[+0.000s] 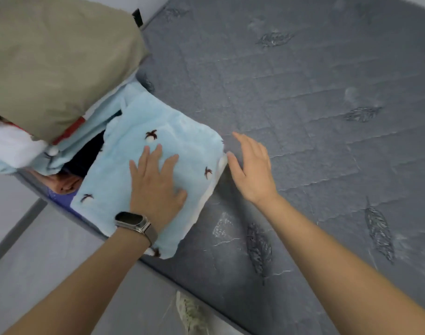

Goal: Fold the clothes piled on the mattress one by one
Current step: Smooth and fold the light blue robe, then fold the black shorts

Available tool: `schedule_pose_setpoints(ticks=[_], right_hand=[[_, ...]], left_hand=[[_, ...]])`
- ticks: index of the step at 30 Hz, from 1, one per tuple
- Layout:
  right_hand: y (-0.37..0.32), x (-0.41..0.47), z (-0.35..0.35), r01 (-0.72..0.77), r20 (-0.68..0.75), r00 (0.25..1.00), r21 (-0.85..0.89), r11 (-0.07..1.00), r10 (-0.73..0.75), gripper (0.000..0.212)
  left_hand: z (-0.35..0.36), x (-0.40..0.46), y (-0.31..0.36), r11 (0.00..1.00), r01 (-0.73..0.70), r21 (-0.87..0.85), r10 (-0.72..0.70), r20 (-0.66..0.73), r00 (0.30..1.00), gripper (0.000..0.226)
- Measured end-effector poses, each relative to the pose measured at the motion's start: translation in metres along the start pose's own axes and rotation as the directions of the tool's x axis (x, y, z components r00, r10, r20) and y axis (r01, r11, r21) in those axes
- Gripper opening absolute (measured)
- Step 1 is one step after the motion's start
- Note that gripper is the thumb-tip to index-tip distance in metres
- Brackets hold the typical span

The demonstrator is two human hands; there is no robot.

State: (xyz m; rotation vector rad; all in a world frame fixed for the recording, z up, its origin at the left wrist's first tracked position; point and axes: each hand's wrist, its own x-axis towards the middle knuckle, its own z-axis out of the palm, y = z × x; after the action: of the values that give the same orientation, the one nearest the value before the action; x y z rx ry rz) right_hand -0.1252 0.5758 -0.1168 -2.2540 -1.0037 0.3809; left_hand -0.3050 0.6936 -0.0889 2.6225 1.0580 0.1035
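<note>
The grey quilted mattress (315,117) fills the view from twelve round to five o'clock, its near edge running diagonally from nine down to six. At ten o'clock a bulky olive-tan bundle (52,61) sits on top of other fabric, with a white piece (11,146) and a red strip (71,130) showing under it.

At the centre, just left of middle, lies the folded light-blue fleece garment (139,170), printed with small dark figures. It is a thick rectangle whose long axis runs from about one o'clock to seven o'clock, roughly along the mattress edge, with its near corner overhanging that edge. More light-blue and dark fabric lies touching its ten o'clock side.

The left hand (156,187), a watch (134,223) on its wrist, lies flat on the garment, fingers straight and spread, pressing on it. The right hand (252,172) is above the mattress at the fold's three o'clock edge, fingers straight and loosely together, thumb tip just beside or touching that edge; I cannot tell which.

The left hand is the nearer one. Judging by this, the fold looks finished and is being patted flat; sliding it toward ten o'clock would meet the pile. A shoe (192,313) shows on the floor at six o'clock.
</note>
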Motion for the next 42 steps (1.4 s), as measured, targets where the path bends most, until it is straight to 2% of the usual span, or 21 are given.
schedule_pose_setpoints(ticks=[1,5,9,13,19,23,27,30,32,35,38,40,42], right_hand=[[0.022,-0.011,-0.017,-0.052,-0.002,0.999,-0.022,0.998,0.051,0.053],[0.129,-0.062,-0.1,-0.282,0.058,0.956,-0.104,0.954,0.288,0.052],[0.248,-0.131,-0.197,-0.444,0.066,0.884,-0.182,0.877,0.462,0.048],[0.359,-0.215,-0.299,-0.599,0.021,0.788,-0.207,0.773,0.616,0.058],[0.498,-0.326,-0.438,-0.73,-0.091,0.68,-0.181,0.659,0.728,0.066],[0.565,-0.372,-0.505,-0.769,-0.149,0.637,-0.187,0.611,0.757,0.068],[0.614,-0.378,-0.533,-0.796,-0.162,0.605,-0.152,0.586,0.78,0.067],[0.639,-0.359,-0.531,-0.825,-0.185,0.548,0.04,0.564,0.816,0.062],[0.654,-0.339,-0.525,-0.818,-0.167,0.542,0.122,0.562,0.824,0.06],[0.674,-0.306,-0.51,-0.787,-0.155,0.596,0.084,0.612,0.788,0.066],[0.689,-0.275,-0.493,-0.76,-0.229,0.637,-0.027,0.65,0.736,0.078],[0.695,-0.257,-0.486,-0.773,-0.274,0.618,-0.042,0.633,0.737,0.086],[0.701,-0.243,-0.484,-0.813,-0.3,0.55,0.023,0.582,0.779,0.093]], left_hand=[[0.002,0.001,0.02,0.998,-0.057,-0.031,0.057,0.011,0.998,0.059],[0.018,0.004,0.117,0.971,-0.2,-0.13,0.224,0.213,0.951,0.045],[0.053,-0.008,0.234,0.952,-0.304,-0.026,0.286,0.419,0.862,0.055],[0.111,-0.038,0.378,0.913,-0.408,-0.007,0.36,0.484,0.798,0.057],[0.206,-0.096,0.609,0.821,-0.57,-0.037,0.475,0.598,0.646,0.061],[0.254,-0.123,0.719,0.782,-0.618,-0.084,0.513,0.65,0.561,0.064],[0.29,-0.13,0.768,0.792,-0.604,-0.093,0.484,0.699,0.527,0.063],[0.309,-0.124,0.772,0.813,-0.582,-0.032,0.416,0.732,0.54,0.061],[0.318,-0.117,0.77,0.824,-0.566,0.014,0.372,0.742,0.559,0.065],[0.332,-0.101,0.769,0.833,-0.552,0.041,0.357,0.721,0.593,0.067],[0.347,-0.081,0.774,0.832,-0.554,0.034,0.378,0.695,0.611,0.064],[0.354,-0.076,0.779,0.836,-0.548,0.018,0.391,0.681,0.619,0.061],[0.359,-0.077,0.78,0.848,-0.529,0.008,0.398,0.649,0.648,0.056]])
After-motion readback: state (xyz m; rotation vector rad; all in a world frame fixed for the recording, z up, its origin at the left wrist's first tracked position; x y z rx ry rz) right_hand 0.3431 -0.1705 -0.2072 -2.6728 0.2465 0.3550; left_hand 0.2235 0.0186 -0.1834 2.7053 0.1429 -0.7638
